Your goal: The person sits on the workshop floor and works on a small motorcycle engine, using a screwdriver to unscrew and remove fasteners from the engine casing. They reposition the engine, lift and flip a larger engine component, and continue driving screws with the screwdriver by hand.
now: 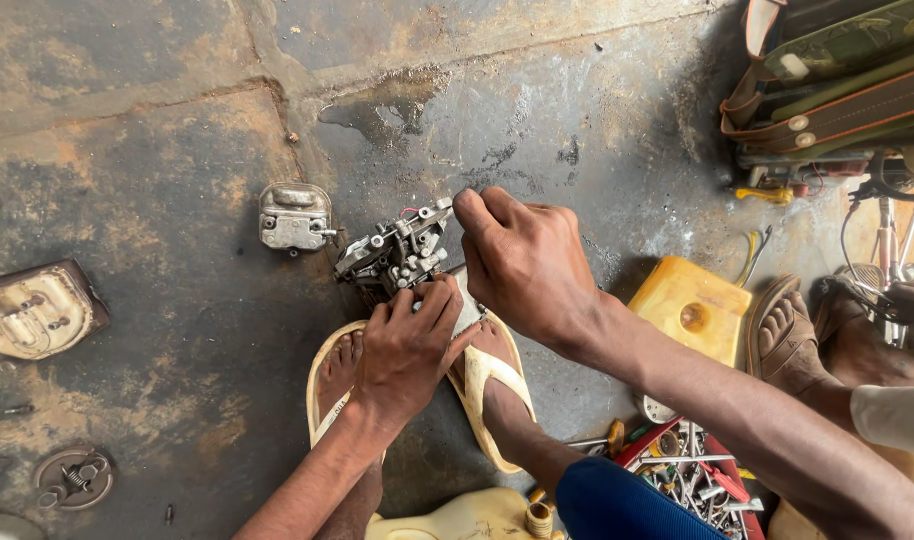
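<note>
**Working on a Small Engine Assembly Held on the Floor**

Nearest the camera, at 6 o'clock, sit the blue-clad knee [617, 505] and the tray of loose hand tools [692, 470] at 5 o'clock; keep both clear of the elbows.

1. Floor. Oil-stained concrete floor [157, 130] fills the view. A wet patch lies at 12 o'clock, and loose parts would likely slide or hide in it.

2. Surrounding items. A yellow plastic can [692, 310] lies at 3 o'clock, just beside the right forearm. A second person's sandalled foot [782, 335] rests beyond it. A detached metal cover [295, 216] lies at 10 o'clock of the workpiece, near but apart. Another cover plate [37, 310] lies at 9 o'clock, well apart.

3. Support. Both feet in cream sandals [487, 385] bracket the work from 6 o'clock.

4. Workpiece. The grey metal engine assembly [392, 255], probably a carburettor, sits at frame centre, on or just above the floor and ahead of the toes.

5. Left hand [407, 350]. Closed down over the near edge of the assembly, fingers curled, pinning it. Judgement: hold firm downward pressure so the body cannot rotate.

6. Right hand [522, 260]. Fingers pinched tight at the upper right corner of the assembly, around something too small to identify. Judgement: apply force in line with the fitting, and work in short turns.
</note>
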The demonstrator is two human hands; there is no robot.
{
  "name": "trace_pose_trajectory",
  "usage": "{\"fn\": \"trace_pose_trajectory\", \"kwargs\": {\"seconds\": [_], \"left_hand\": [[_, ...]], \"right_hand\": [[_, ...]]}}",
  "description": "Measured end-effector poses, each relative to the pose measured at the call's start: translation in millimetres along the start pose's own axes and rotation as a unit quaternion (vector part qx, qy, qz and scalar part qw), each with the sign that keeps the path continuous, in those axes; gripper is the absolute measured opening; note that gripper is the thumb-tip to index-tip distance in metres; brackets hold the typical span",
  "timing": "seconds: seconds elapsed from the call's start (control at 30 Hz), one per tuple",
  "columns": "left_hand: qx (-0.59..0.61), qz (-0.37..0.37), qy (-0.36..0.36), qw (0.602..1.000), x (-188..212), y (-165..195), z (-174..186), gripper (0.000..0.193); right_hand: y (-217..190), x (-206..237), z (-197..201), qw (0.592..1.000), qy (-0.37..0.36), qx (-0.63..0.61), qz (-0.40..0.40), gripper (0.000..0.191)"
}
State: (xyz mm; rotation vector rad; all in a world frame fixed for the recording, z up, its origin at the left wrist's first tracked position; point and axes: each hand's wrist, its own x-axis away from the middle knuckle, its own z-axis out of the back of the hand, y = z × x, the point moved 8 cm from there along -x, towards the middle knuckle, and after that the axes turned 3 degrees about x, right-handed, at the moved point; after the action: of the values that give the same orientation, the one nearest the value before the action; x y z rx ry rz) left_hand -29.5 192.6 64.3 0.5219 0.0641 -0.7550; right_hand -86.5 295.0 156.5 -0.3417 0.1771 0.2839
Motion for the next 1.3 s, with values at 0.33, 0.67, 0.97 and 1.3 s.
{"fn": "trace_pose_trajectory", "kwargs": {"seconds": [0.33, 0.67, 0.97, 1.3], "left_hand": [[-0.015, -0.003, 0.002, 1.0, 2.3, -0.8, -2.5, 0.057], [-0.012, -0.004, -0.036, 0.999, -0.9, -0.2, -0.4, 0.055], [-0.022, -0.03, -0.04, 0.998, 1.4, -2.0, 6.3, 0.052], [0.0, -0.019, -0.083, 0.996, 6.6, -10.4, 4.2, 0.063]], "right_hand": [[0.7, -1.9, -1.0, 0.998, -0.027, -0.025, 0.041, 0.022], [5.1, -3.4, -7.1, 0.993, -0.054, -0.024, 0.104, 0.022], [-15.4, 8.3, -12.7, 0.949, -0.075, 0.0, 0.307, 0.025], [-34.5, 20.8, 6.3, 0.951, 0.197, 0.229, 0.068, 0.023]]}}
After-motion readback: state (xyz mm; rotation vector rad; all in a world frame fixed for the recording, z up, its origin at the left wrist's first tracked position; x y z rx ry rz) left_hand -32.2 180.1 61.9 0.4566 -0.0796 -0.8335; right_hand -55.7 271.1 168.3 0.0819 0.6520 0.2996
